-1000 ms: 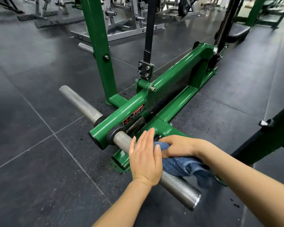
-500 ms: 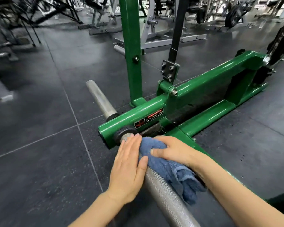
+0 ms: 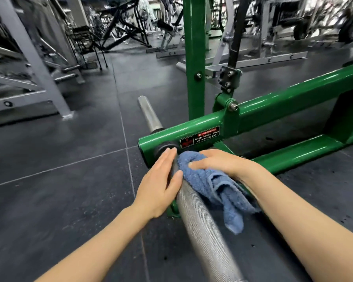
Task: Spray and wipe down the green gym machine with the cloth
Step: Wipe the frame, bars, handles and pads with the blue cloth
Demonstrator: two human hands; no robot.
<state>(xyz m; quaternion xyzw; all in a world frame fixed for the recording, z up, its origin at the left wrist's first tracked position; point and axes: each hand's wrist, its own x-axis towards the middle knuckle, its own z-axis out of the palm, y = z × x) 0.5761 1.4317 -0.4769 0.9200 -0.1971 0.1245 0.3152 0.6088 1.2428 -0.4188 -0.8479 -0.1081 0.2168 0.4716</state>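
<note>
Change: both hands and the cloth have slid along the knurled steel peg (image 3: pixel 200 216) toward the green beam; a second ago they sat nearer the peg's free end.
Meaning: I judge the wipe of this peg is nearly finished at its root; the green paint beside it looks next. No spray bottle in view.
Right hand (image 3: pixel 222 162): fingers curled over the blue cloth (image 3: pixel 210 180), pressing it on the peg's right side.
Left hand (image 3: pixel 161 182): fingers straight, flat against the peg's left side, tips touching the black collar (image 3: pixel 161 148); gripping nothing.
Cloth: bunched terry, loose tail hanging off the right of the peg.
Green gym machine (image 3: pixel 273 106): glossy low beam running centre to far right, upright post behind, warning sticker (image 3: pixel 200 136) just beyond the hands.
</note>
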